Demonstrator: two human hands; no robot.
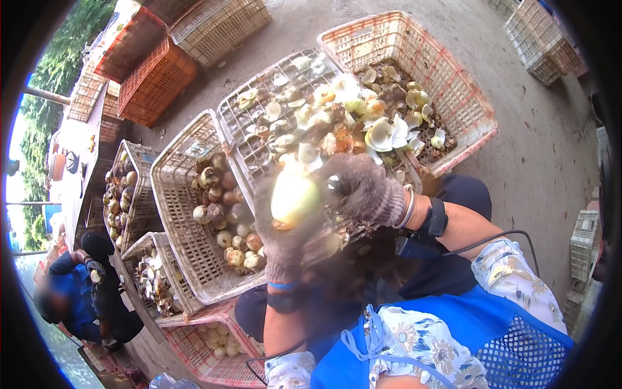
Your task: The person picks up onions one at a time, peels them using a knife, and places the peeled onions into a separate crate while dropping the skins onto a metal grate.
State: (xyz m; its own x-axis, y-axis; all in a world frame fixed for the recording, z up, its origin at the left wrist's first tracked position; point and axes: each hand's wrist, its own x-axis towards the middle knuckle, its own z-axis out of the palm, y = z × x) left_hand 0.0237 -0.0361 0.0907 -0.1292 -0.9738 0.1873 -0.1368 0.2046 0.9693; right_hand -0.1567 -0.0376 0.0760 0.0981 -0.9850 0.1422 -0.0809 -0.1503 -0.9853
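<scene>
My left hand [280, 249], in a dirty knit glove, is closed around a pale, partly peeled onion [297, 200]; motion blurs its fingers. Just to its right, my right hand [366, 188] is gloved too and curled into a fist. A small shiny spot shows at its thumb side, but what it grips is hidden. Beyond both hands, onion skins and peeled layers [385, 134] lie heaped on a plastic grid [259, 139]. Left of my left hand, a tall crate [188, 175] holds several unpeeled onions [240, 249].
A large crate [453, 91] with peelings stands at the far right of the grid. More crates hold onions [121, 201], skins [155, 279] and pale peeled onions [217, 340]. Another person [84, 292] in blue sits at the left. Stacked crates [155, 81] stand behind.
</scene>
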